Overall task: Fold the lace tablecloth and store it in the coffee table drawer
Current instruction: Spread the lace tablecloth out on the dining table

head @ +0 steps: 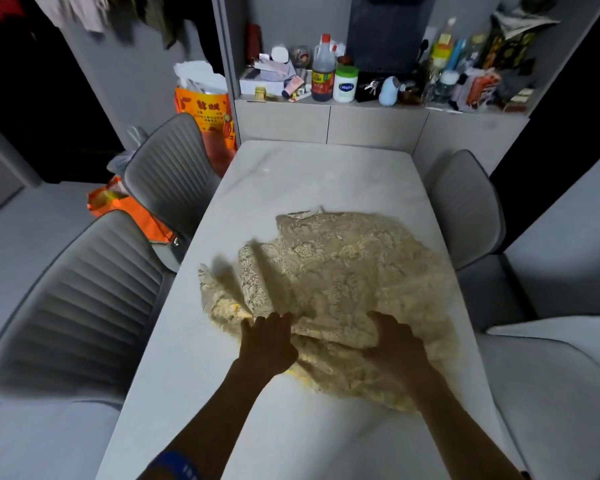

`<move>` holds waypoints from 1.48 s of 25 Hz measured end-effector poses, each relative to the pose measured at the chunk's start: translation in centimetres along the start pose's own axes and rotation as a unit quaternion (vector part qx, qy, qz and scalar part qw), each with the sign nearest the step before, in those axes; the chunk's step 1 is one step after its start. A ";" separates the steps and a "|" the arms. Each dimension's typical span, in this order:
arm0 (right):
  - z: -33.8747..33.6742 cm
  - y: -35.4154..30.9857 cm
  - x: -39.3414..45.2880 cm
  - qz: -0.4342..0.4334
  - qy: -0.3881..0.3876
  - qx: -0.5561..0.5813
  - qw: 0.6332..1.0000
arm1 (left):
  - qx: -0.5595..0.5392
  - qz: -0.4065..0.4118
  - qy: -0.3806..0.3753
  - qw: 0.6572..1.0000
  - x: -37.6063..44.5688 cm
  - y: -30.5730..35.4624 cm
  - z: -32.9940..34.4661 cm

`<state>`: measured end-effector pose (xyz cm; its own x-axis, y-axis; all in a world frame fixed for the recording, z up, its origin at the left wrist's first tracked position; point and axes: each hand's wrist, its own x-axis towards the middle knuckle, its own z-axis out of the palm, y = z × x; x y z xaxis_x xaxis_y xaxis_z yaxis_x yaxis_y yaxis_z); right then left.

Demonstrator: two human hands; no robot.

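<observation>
1. Head view: I see the lace tablecloth [329, 292] lying in a rumpled, uneven heap on the white bench [291, 178], nearer my edge than the far one. No fold is squared up yet.
2. My left hand [269, 344] is at the near left edge of the tablecloth with fingers curled into the lace. I judge it is gathering that hem to pull a corner free.
3. My right hand [397, 344] rests on top of the tablecloth, just right of the left hand, fingers bent and bunching the lace, probably pinning it so it does not slide.
4. Beyond the tablecloth the bench is bare, leaving room to spread it. No coffee table drawer shows here.
</observation>
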<state>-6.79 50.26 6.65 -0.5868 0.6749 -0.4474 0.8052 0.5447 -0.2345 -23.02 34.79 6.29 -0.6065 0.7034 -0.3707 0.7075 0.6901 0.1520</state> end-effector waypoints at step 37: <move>-0.2 1.2 15.9 -0.019 0.330 0.306 0.893 | -0.628 -0.139 0.164 0.748 12.6 -3.3 1.5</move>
<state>-15.19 61.72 -0.60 -0.3740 0.9184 0.1292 0.5616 0.3351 -0.7565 -32.39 41.12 -0.23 -0.8687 0.3645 -0.3355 -0.2374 0.2883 0.9277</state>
